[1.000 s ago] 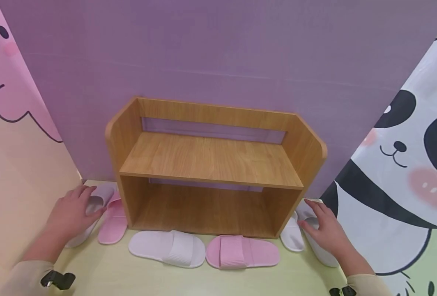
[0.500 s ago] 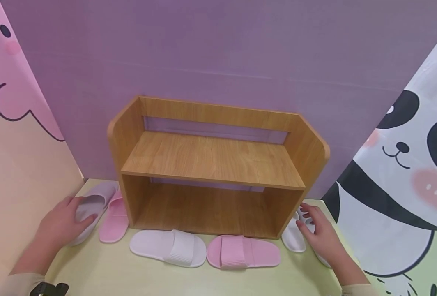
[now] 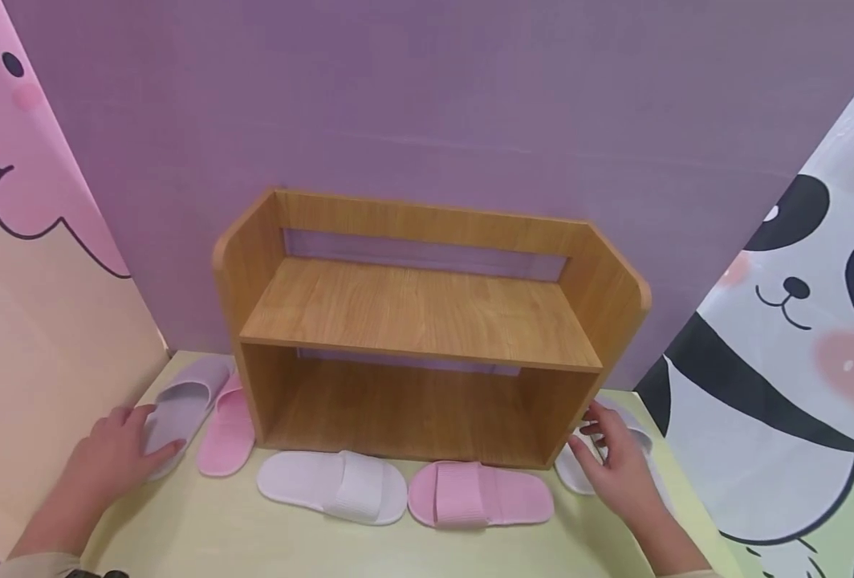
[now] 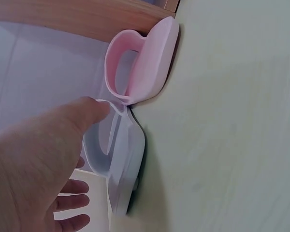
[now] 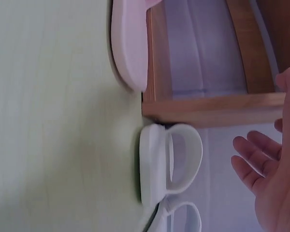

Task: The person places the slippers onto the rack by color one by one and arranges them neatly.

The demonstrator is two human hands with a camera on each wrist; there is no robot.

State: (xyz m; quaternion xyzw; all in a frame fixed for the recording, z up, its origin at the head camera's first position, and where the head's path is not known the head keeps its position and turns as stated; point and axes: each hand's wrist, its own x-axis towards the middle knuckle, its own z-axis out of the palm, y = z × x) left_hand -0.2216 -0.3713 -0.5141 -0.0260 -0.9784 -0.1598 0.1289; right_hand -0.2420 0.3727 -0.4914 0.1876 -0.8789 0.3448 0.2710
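At the far left of the head view, my left hand hovers by the near end of a pale lavender-grey slipper. In the left wrist view its fingers are spread and its thumb overlaps the slipper's strap; contact is unclear. A pink slipper lies beside that one. Over on the right, my right hand is above a white slipper, partly covering it and a pale grey slipper. The right wrist view shows this hand apart from both slippers, fingers loosely bent, holding nothing.
A two-tier wooden shelf stands in the middle against a purple wall. Along its front lie another white slipper and another pink slipper. A panda-print panel borders the right side.
My left hand has drawn back toward the lower left, exposing more of the lavender-grey slipper. My right hand has shifted left, from the pale grey slipper to over the white one.
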